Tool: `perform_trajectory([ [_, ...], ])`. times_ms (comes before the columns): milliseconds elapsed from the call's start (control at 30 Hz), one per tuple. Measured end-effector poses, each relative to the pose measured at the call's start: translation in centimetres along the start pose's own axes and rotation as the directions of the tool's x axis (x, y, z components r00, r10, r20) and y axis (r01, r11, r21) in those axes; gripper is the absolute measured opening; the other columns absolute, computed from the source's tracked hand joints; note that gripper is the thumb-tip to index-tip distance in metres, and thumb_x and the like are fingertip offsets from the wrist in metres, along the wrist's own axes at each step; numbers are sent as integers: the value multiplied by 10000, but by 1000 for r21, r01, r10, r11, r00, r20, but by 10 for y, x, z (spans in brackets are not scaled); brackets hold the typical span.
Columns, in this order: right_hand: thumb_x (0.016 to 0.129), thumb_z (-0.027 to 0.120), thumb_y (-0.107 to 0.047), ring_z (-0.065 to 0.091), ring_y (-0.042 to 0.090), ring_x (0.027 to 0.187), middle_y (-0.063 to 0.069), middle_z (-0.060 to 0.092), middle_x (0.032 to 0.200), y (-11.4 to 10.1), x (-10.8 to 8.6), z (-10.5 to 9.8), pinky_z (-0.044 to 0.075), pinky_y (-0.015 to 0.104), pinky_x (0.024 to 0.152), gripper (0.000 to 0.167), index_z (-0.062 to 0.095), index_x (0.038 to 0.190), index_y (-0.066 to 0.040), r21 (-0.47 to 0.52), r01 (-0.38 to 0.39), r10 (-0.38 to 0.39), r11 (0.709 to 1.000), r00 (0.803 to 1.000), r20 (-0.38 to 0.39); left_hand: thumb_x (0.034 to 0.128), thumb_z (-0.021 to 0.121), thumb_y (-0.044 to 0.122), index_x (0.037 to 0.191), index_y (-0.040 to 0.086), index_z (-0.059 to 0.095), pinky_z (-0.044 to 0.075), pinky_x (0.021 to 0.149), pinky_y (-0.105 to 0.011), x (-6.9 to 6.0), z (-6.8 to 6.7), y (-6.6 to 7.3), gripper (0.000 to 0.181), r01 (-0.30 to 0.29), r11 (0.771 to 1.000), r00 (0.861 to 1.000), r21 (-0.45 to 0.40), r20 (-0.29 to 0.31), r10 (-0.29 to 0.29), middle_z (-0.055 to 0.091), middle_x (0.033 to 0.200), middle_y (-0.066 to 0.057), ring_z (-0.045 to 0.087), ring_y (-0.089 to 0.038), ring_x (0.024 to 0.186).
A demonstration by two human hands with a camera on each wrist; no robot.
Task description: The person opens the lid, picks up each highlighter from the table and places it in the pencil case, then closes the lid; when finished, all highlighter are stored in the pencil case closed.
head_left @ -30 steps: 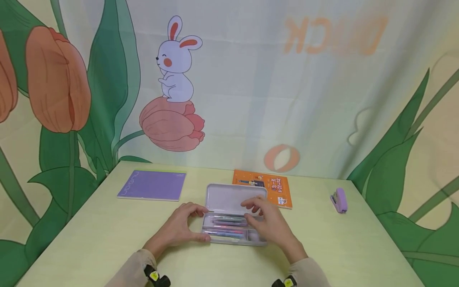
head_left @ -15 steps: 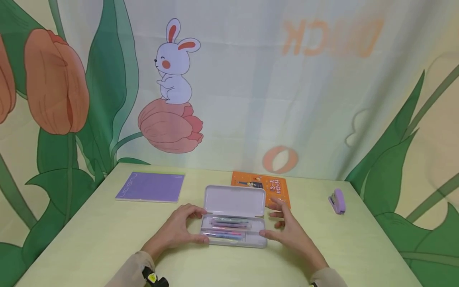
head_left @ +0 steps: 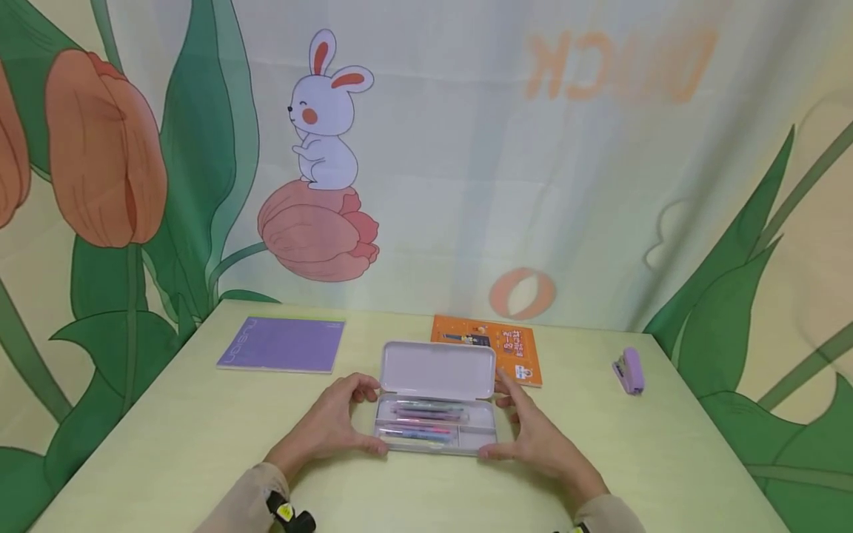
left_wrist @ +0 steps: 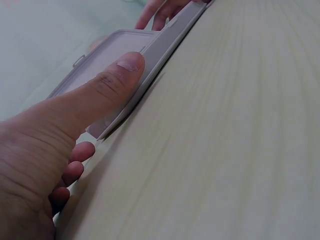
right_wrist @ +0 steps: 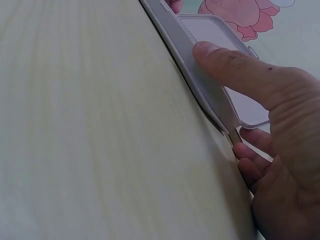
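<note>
A pale pencil case (head_left: 437, 371) lies on the table with its lid swung back. Several colourful pens (head_left: 418, 434) fill its two long sections, and a small compartment sits at the front right. My left hand (head_left: 328, 422) holds the case's left end, its thumb on the front wall near the corner and its fingers curled by the side. At the opposite end, my right hand (head_left: 536, 435) grips likewise; in the right wrist view its thumb (right_wrist: 232, 67) presses the front wall (right_wrist: 182, 52). The left wrist view shows the left thumb (left_wrist: 107, 90) against that wall too.
Behind the case is an orange book (head_left: 523, 355), partly covered by the lid. A purple notebook (head_left: 283, 345) lies at the back left. Far to the right stands a purple stapler (head_left: 629, 371). A printed curtain (head_left: 440, 170) hangs behind the table.
My right hand has moved from above the case's right part out to its right end, and its thumb has come onto the front wall. My left hand stays at the left end.
</note>
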State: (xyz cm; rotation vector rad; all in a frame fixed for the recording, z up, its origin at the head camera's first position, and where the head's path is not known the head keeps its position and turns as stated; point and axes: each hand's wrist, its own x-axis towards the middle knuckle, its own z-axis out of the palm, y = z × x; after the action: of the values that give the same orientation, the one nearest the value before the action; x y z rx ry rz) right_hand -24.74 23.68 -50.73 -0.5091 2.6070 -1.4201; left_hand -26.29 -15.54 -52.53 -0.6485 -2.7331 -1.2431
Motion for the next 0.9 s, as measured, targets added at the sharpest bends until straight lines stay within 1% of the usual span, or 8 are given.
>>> perform_trajectory([
  [100,732,1066,-285,458,333,1466,77,431,1725,-2,0,-1,404,599,1214,1418,130,1797,-248,6,6,-6,1000,1000,-4,560,1124,493,1468,65,558,532,1065,-420,2,0,2,1152,24,999,1000,-37,-1,-24,688,1221,35,587,-181,1127],
  [167,736,1065,-281,459,335,1464,80,427,1728,-2,0,-1,405,599,1211,1414,130,1797,-251,8,8,-8,1000,1000,-3,558,1128,476,1518,50,518,529,1068,-425,2,0,3,1215,36,998,999,-44,2,-36,690,1232,30,583,-184,1131],
  [267,744,1064,-294,462,329,1463,78,422,1732,-1,-1,0,406,598,1211,1411,126,1798,-262,6,8,-8,1000,1000,1,568,1121,499,1598,54,481,519,1069,-437,2,0,4,1292,33,999,999,-22,10,-32,685,1243,38,577,-179,1134],
  [367,742,1066,-301,467,326,1456,69,426,1728,-1,-1,0,407,598,1212,1410,132,1797,-268,0,6,-6,1000,1000,-3,576,1106,545,1645,76,467,511,1076,-448,1,0,3,1331,13,1000,1000,14,14,-13,681,1251,47,576,-174,1143],
  [467,735,1069,-303,477,320,1449,64,434,1722,0,-1,0,413,591,1206,1409,142,1796,-268,-5,3,-3,1000,1000,-11,574,1101,564,1651,89,475,507,1083,-457,1,0,2,1334,1,1000,1000,24,17,-1,680,1254,48,577,-175,1149],
  [600,716,1078,-297,494,310,1432,56,461,1702,1,-1,0,428,561,1182,1385,192,1779,-265,7,-4,4,1000,1000,-20,570,1100,571,1640,111,484,508,1084,-466,0,1,1,1317,4,1000,1000,13,14,-4,679,1249,50,577,-178,1152],
  [767,697,1085,-263,537,296,1365,58,520,1623,1,-1,0,441,502,1118,1280,283,1694,-260,39,9,-8,999,999,-31,588,1105,541,1594,159,500,499,1074,-480,1,-1,1,1235,15,1000,1000,-15,11,-14,680,1234,41,572,-192,1153],
  [900,707,1082,-272,571,266,1311,64,592,1501,1,0,-1,445,483,1123,1163,335,1596,-220,28,-12,13,1000,999,-38,588,1108,530,1518,198,528,499,1065,-479,1,-1,2,1146,7,1000,1000,-31,13,-7,685,1221,50,576,-193,1147],
])
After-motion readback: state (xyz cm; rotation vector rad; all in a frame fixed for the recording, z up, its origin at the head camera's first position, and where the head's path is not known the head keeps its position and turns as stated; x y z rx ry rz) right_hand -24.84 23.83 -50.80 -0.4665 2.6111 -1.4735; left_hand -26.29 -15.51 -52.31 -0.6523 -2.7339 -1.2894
